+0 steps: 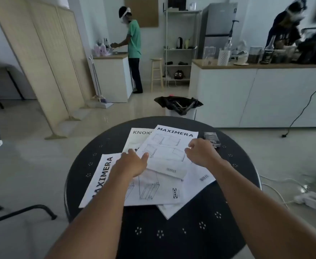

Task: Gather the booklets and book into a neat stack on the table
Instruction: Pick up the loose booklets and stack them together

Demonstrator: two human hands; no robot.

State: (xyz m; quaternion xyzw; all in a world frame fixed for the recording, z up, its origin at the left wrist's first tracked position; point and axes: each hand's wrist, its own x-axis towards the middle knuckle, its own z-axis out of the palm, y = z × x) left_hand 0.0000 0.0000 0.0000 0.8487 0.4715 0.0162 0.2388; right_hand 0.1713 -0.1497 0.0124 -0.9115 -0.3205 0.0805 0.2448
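Note:
Several white instruction booklets lie overlapping on a round black table [172, 238]. The top MAXIMERA booklet [169, 146] is tilted, over a KNOX booklet [137, 136]. A second MAXIMERA booklet [104, 182] lies sideways at the left, and another white booklet [198, 182] pokes out at the right underneath. My left hand [132, 163] rests flat with fingers spread on the top booklet's left edge. My right hand [201, 153] is curled at that booklet's right edge; whether it grips the paper I cannot tell. A small dark book-like item [212, 138] lies just beyond my right hand.
A bin with a black liner [178, 106] stands behind the table. White counter cabinets [256, 94] are at the right, a folding screen [46, 62] at the left. Two persons stand at counters far back. A black chair frame [22, 214] is near left; cables [293, 191] lie on the floor right.

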